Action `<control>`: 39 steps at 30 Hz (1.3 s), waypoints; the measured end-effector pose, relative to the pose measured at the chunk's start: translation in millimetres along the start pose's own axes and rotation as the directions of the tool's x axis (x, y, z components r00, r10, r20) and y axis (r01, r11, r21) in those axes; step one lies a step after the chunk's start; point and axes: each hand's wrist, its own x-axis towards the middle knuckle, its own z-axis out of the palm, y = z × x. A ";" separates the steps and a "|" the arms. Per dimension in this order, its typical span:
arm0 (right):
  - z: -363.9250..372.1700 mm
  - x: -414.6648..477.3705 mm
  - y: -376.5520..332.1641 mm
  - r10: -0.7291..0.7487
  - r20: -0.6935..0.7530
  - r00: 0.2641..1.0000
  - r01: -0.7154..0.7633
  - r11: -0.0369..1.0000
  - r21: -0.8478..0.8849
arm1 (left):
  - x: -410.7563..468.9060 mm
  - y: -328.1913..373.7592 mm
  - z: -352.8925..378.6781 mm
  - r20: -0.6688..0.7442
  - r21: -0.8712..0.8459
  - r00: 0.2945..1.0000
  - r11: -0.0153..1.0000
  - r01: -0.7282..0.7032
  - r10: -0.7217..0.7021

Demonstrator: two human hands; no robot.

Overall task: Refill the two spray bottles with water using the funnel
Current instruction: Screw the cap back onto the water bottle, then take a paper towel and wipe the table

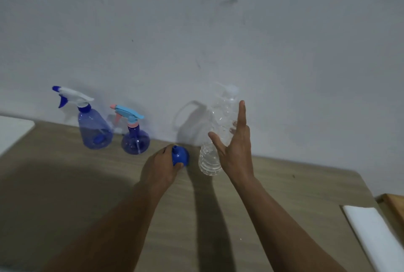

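I see a wood-grain worktop point(87, 184) set against a pale, scuffed wall point(196, 20), with a white folded cloth point(376, 232) at the right edge. Two blue spray bottles stand by the wall, triggers on: the larger spray bottle point(94, 129) at far left, the smaller spray bottle point(135, 140) just beside it. My left hand point(159, 169) is curled over the blue funnel point(180, 155), which sits spout-up on the worktop. My right hand point(235, 153) is spread, fingers up, in front of the clear water bottle point(216, 140), capped and upright; whether it touches, I cannot tell.
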 end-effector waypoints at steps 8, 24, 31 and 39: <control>37.3 13.2 -1.0 0.078 -0.007 0.997 -0.078 0.997 -0.003 | 30.8 -19.8 4.4 0.033 0.061 0.999 0.998 -0.025 0.023; -19.7 -52.5 -41.6 0.339 -0.177 0.924 -0.382 0.836 -0.394 | -44.7 35.4 -52.1 0.180 -0.095 0.872 0.890 -0.445 0.455; -100.2 -113.2 -42.8 0.497 -0.319 0.807 -0.588 0.630 -0.507 | -43.2 125.1 -41.9 0.300 -0.149 0.630 0.687 -0.711 0.717; -200.4 -172.3 -5.2 0.611 -0.432 0.664 -0.736 0.432 -0.521 | -75.3 243.8 14.0 0.423 -0.166 0.419 0.523 -0.836 0.803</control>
